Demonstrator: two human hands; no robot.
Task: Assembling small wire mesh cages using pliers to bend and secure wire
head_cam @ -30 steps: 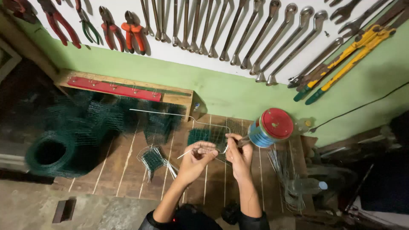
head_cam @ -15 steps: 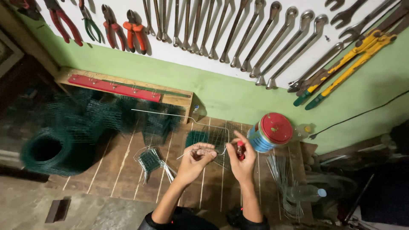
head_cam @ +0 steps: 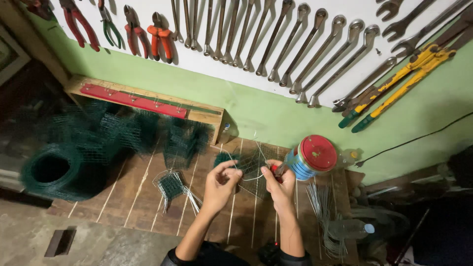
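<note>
A thin wire (head_cam: 249, 178) is pinched in the left hand (head_cam: 220, 183); red-handled pliers (head_cam: 277, 171) are clamped in the right hand (head_cam: 280, 185). Near the tabletop's back edge, the springy wire could whip free and prick fingers.

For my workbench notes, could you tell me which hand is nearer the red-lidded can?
Right. The right hand is just beside the red-lidded can; the left hand is farther away.

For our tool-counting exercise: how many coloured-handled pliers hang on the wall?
4, in a row upper left: red pair, green pair, second red pair, orange pair. Another may be cut off at the corner.
</note>
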